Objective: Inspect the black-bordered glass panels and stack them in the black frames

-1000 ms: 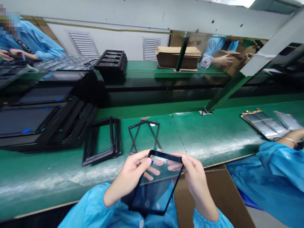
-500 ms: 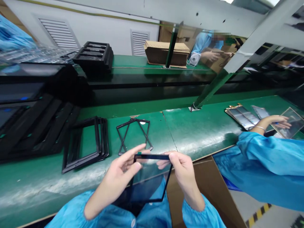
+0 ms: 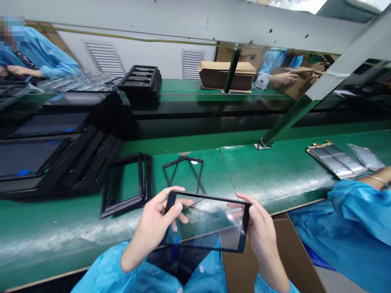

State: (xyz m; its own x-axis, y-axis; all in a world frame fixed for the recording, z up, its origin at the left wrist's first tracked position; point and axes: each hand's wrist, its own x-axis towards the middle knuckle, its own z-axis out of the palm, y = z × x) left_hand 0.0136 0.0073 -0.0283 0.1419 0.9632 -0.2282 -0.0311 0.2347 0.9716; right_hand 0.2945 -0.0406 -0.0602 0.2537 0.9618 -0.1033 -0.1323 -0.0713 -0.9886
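Note:
Between my hands is a clear glass touch panel point(image 3: 207, 221) with a black border, held lengthwise over the bench edge and tilted. My left hand point(image 3: 161, 213) grips its left end, thumb on the front and fingers showing through the glass behind. At the right end, my right hand point(image 3: 261, 221) pinches the border, some fingers behind the panel. A blue tab shows near its lower left corner. Just beyond it, two thin black frames point(image 3: 200, 173) lie crossed on the green bench point(image 3: 244, 171). A stack of black frames point(image 3: 142, 177) leans to their left.
Black trays point(image 3: 88, 162) with dark panels are stacked at the left. Another tray stack point(image 3: 140, 79) and corrugated cardboard point(image 3: 227, 73) stand on the far shelf. A post point(image 3: 284, 116) rises from the bench. At right, a co-worker's sleeve point(image 3: 360, 207) is near several display panels point(image 3: 332, 158).
The glass panel has been turned from upright to lengthwise, and my hands have moved farther apart onto its ends. My view has swung left. The co-worker's glass panel has left view.

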